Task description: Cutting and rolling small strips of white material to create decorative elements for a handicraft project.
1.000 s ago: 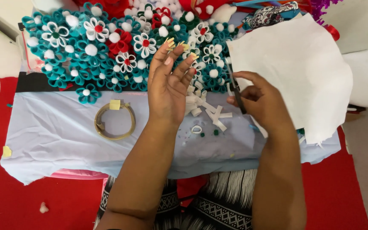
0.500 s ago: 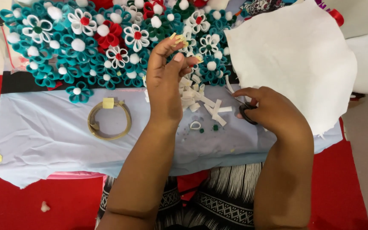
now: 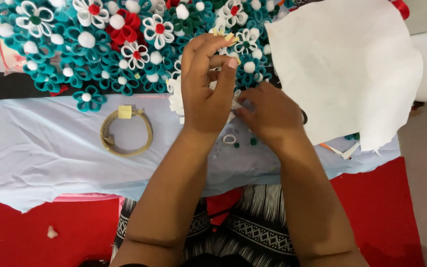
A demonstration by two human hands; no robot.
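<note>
While the left hand (image 3: pixel 204 94) hovers over the pale blue cloth (image 3: pixel 50 148) on the bench, its fingers (image 3: pixel 208 49) are curled in with the thumb pressed up against the fingertips, pinching a tiny yellowish scrap (image 3: pixel 230 36) right at the edge of the big mat of teal, white and red looped felt flowers (image 3: pixel 100 44). Way too many flowers to count, honestly; a single loose teal flower with a white pom-pom centre (image 3: pixel 86 97) sits just off the mat's lower edge.

Right hand (image 3: pixel 273 116) is just beside the left one, below the mat, knuckles up and fingers tucked under, so I can't tell if it's gripping anything. It's touching the small pile of white felt strips (image 3: pixel 176 99) that pokes out between both hands. One little white felt loop (image 3: pixel 229 139) lies on the cloth below the hands, with a couple of green dots next to it.

Left of the hands, below the mat: one flat tan ring of tape (image 3: pixel 126 132) with a yellow square stuck on top. Right of the mat, one big white sheet of felt (image 3: pixel 347 74) covers that side of the cloth.
</note>
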